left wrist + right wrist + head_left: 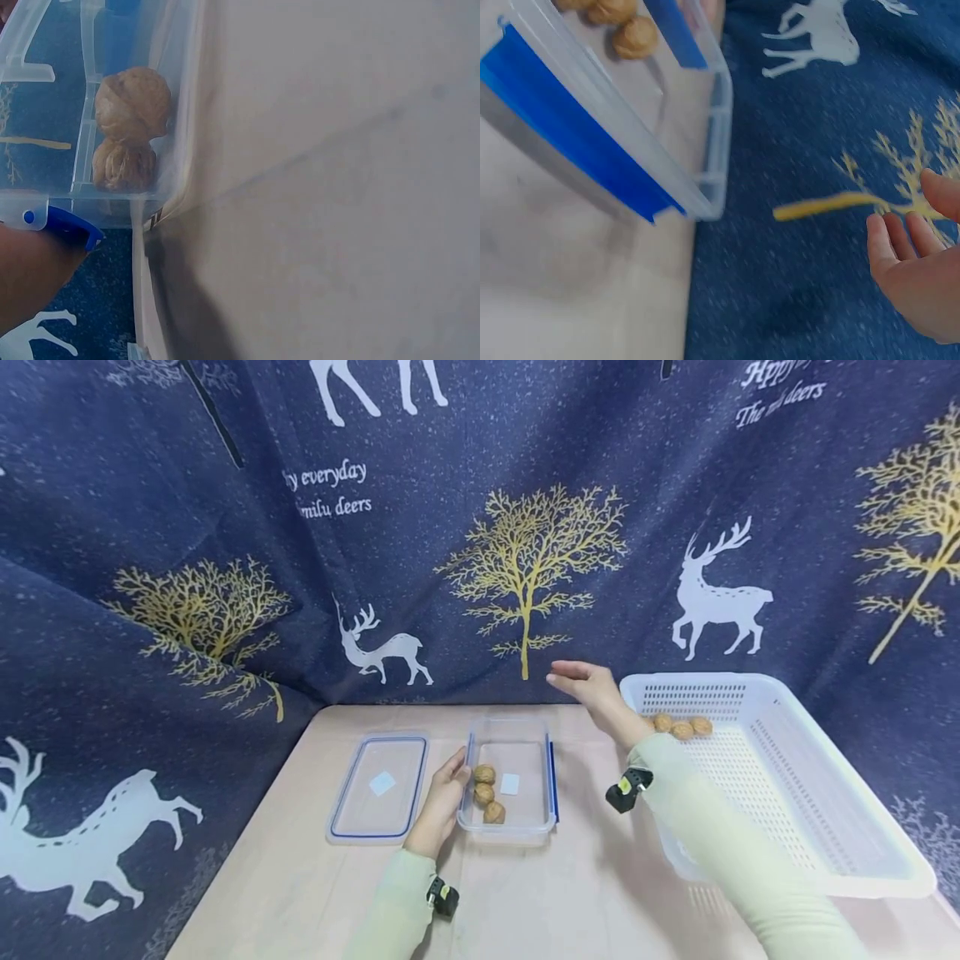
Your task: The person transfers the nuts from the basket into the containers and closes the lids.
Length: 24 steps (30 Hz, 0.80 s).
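Clear box [510, 829]: left hand [446, 789] touching, grip unclear; right hand [597, 692] rightward, loosely spread; tilting it could roll walnuts [483, 795].

The right sleeve [708, 827] hid part of the white basket [892, 883] — and the right wrist view's edges cut off the right hand [919, 285] and clear box [621, 112].

Navy deer-print cloth [420, 543] — pale pinkish tabletop [525, 897] below.
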### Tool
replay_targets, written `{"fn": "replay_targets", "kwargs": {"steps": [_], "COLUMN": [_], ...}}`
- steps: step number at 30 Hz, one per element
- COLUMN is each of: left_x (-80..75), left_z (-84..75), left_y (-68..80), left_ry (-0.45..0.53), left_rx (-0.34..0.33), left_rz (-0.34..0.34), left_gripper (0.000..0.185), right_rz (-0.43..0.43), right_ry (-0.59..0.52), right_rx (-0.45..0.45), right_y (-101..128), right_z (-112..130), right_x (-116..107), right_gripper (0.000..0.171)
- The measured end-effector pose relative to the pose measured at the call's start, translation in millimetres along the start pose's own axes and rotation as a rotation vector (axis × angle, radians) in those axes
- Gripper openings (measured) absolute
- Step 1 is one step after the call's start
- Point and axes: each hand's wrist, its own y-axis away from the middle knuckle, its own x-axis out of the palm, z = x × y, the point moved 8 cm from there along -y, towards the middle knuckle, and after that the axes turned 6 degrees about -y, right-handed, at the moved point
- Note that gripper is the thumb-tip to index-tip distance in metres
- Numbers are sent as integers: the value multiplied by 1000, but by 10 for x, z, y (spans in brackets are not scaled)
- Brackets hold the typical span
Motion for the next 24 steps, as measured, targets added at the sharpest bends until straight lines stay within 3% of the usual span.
{"fn": "replay_targets", "kwargs": {"steps": [13,24], "left_x": [0,-5], "left_z": [-17,-6], "left_y": [-6,-11], "left_ry": [3,-5], "left_rx": [3,3], "left_rz": [-3,-2], "left_gripper": [49,50], "right_rz": [-86,-175], "right_ry": [21,84], "right_rx": [-73,-103], "right_y": [-1,59], "right_z": [139,16], "right_x": [-640,-1149], "right_gripper": [59,63]}}
